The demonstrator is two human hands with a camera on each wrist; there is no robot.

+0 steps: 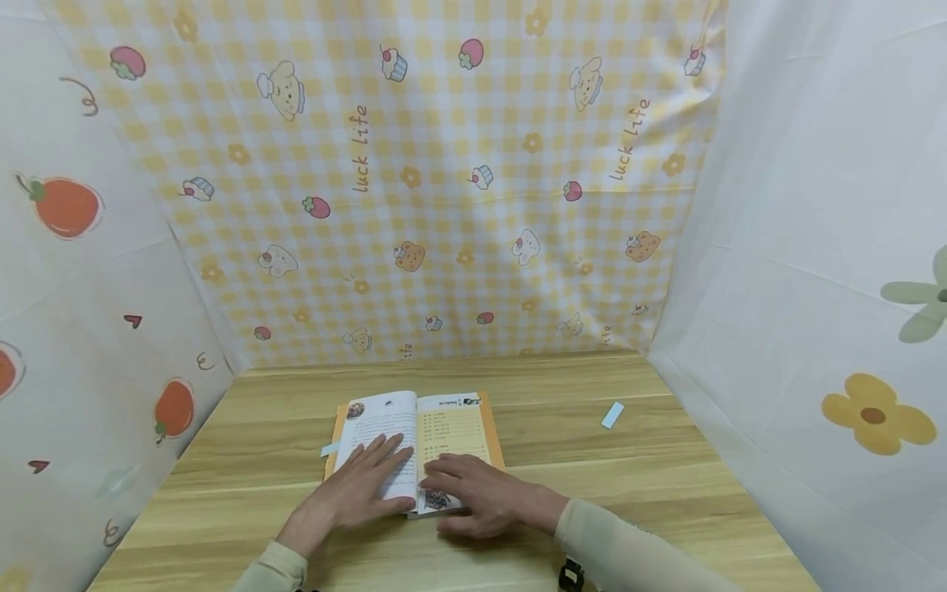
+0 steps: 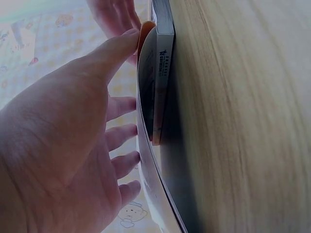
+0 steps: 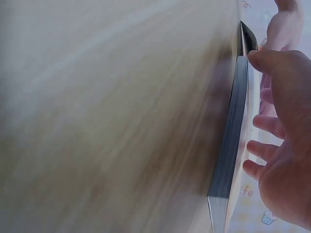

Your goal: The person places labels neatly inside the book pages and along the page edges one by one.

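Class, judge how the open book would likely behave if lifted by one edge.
The open book would probably flop: its thin left side curves. The thick page block likely makes the right side heavier. Pages might flip without the left hand and right hand on them.

Open book face-up on table

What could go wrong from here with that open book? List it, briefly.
The left page bows up in the left wrist view, so it may spring back if the left hand lifts. The right hand rests on the right page, so a sideways slide might crease it. The paper strip poking past the left edge of the book could get bent or knocked away.
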